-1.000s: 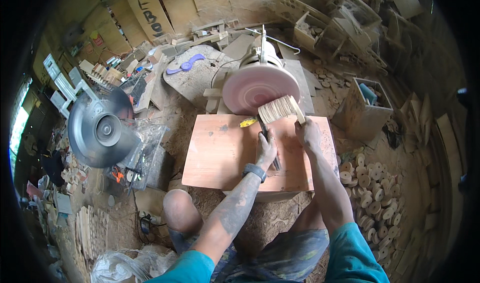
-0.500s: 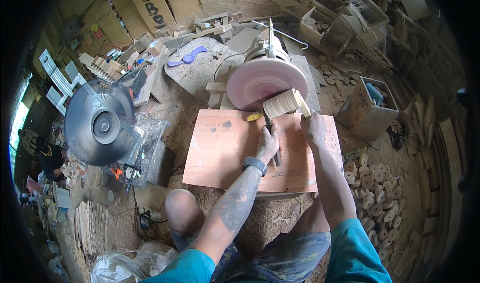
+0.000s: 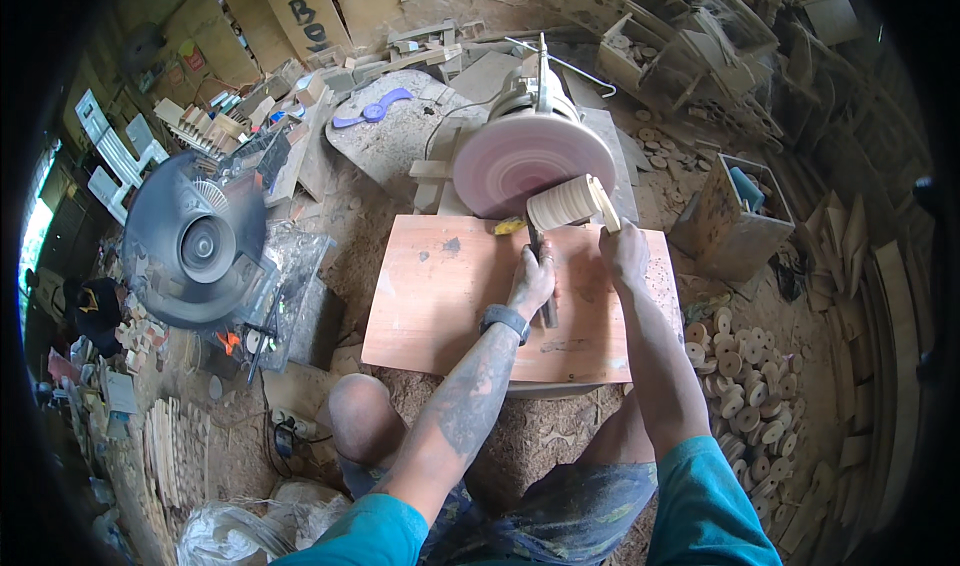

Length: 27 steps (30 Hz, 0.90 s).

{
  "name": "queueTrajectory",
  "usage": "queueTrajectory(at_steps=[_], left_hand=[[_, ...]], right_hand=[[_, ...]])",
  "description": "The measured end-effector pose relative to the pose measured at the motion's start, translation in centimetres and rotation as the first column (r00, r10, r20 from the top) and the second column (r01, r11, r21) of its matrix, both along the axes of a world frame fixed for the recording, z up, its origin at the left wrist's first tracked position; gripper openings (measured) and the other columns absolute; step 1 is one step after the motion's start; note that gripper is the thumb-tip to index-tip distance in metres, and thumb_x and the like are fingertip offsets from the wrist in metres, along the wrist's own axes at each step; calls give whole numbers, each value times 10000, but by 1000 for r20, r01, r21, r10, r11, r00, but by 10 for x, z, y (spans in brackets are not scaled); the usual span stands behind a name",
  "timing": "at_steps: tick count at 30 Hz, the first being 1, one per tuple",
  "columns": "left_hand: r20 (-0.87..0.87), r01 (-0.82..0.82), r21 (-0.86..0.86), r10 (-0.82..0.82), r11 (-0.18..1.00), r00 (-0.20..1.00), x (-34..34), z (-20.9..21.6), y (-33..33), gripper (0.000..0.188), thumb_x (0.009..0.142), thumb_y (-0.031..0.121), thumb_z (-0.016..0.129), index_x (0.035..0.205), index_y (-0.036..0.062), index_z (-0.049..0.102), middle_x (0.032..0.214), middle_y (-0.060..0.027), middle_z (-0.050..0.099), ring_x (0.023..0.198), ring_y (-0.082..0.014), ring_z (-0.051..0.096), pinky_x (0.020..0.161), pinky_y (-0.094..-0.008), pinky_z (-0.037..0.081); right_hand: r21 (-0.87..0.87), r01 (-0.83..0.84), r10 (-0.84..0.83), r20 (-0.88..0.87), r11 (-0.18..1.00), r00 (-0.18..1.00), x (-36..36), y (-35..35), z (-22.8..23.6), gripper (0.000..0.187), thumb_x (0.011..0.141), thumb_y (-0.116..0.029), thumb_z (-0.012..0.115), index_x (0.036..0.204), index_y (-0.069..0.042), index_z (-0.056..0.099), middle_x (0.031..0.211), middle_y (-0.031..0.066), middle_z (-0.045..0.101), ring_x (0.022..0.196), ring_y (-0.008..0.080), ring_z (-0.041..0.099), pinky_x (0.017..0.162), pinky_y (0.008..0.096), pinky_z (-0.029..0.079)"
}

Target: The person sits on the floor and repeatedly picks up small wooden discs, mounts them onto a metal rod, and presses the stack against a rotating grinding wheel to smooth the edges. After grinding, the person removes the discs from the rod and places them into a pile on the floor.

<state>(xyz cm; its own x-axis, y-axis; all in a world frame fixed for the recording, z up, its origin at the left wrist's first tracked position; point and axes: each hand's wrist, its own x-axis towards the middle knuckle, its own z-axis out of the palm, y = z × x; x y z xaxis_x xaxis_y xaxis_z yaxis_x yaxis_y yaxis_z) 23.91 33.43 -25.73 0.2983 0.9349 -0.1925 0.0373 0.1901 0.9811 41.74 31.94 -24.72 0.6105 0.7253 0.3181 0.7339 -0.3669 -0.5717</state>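
A stack of round wooden discs (image 3: 562,204) lies against the lower face of a large round disc sander (image 3: 532,164), whose face shows blurred rings. My left hand (image 3: 534,278) is closed around a dark bar (image 3: 550,312) that reaches up to the stack's left end. At the stack's right end my right hand (image 3: 626,254) grips a pale wooden strip (image 3: 606,206); its fingertips are partly hidden. Both hands are over a light wooden board (image 3: 430,306) in front of the sander. Something small and yellow (image 3: 509,226) sits at the board's far edge, left of the dark bar.
A dark fan (image 3: 200,246) stands at the left. Loose wooden discs (image 3: 750,386) are heaped on the floor at the right, below a wooden box (image 3: 735,216). A purple fan blade (image 3: 374,112) lies on a dusty surface behind. Scrap wood (image 3: 690,46) piles up at the back right.
The view has shifted slightly. The stack looks turned a little about its length against the sander, while both hands keep their grips almost in place.
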Motion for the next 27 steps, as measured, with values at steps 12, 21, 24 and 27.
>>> queueTrajectory(at_steps=[12,21,24,27], left_hand=[[-31,8,18,-7,1000,999,1,-3,3,467,1024,444,440,1093,-16,391,594,-83,537,401,-196,547,372,-368,481],[-20,12,-46,-13,999,1000,1,5,0,480,1028,465,417,1097,-8,381,573,-77,518,393,-194,537,352,-373,482],[-27,9,-25,-10,1000,1000,1,7,-1,484,1026,467,421,1098,-10,384,576,-78,521,393,-193,537,351,-373,482],[-40,4,-18,-4,1000,999,0,8,-1,481,1024,461,429,1095,-12,388,582,-78,527,391,-191,536,349,-372,477]], right_hand=[[8,-13,12,27,1000,1000,0,0,0,216,852,-229,628,906,-26,681,848,253,681,835,447,659,750,528,509],[-7,-3,3,0,1000,1000,-1,-1,3,223,855,-235,626,915,-28,683,845,249,683,835,447,662,748,526,513],[-30,8,-7,23,1000,1000,-1,-1,3,226,855,-238,628,925,-31,685,845,247,684,835,446,662,750,526,513],[-20,6,-5,27,1000,1000,-1,0,2,230,855,-242,630,935,-34,687,853,245,685,843,444,663,756,526,512]])
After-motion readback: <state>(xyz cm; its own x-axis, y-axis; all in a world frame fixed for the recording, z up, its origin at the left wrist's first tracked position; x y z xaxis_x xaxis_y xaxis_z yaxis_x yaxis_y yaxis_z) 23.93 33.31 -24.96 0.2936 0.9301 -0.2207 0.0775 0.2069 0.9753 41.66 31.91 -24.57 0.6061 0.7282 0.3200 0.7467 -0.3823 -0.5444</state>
